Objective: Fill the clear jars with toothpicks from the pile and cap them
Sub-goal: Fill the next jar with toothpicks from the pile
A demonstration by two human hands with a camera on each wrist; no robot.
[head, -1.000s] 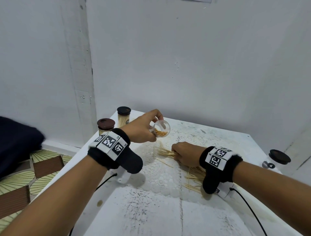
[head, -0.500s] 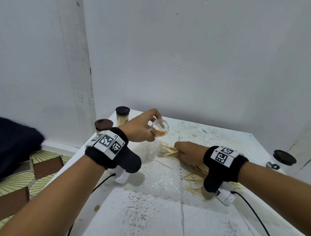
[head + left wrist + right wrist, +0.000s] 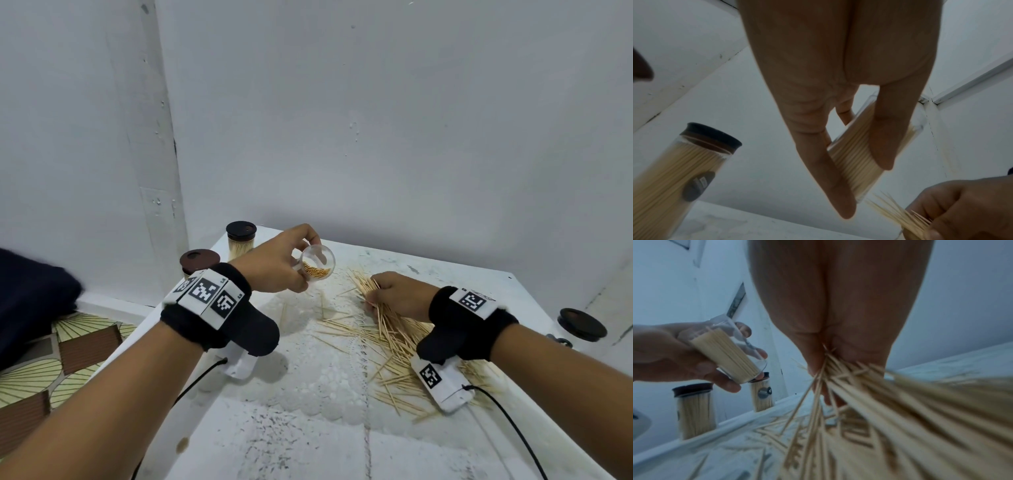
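Observation:
My left hand (image 3: 284,263) grips a clear jar (image 3: 317,262) above the table, tilted with its open mouth toward me; it is partly filled with toothpicks. The jar (image 3: 857,155) lies between thumb and fingers in the left wrist view, and the right wrist view shows the same jar (image 3: 729,353). My right hand (image 3: 394,294) clutches a bundle of toothpicks (image 3: 364,286) at the far end of the loose pile (image 3: 394,346) on the white table (image 3: 308,438). The bundle (image 3: 838,374) fans out from my curled fingers.
Two capped jars full of toothpicks stand at the table's far left corner, one with a brown lid (image 3: 199,262), one with a black lid (image 3: 241,240). A dark lid (image 3: 581,323) sits at the right edge. Walls close in behind and left.
My right hand has gathered toothpicks and shifted rightward along the pile. The left hand keeps the jar in nearly the same place.

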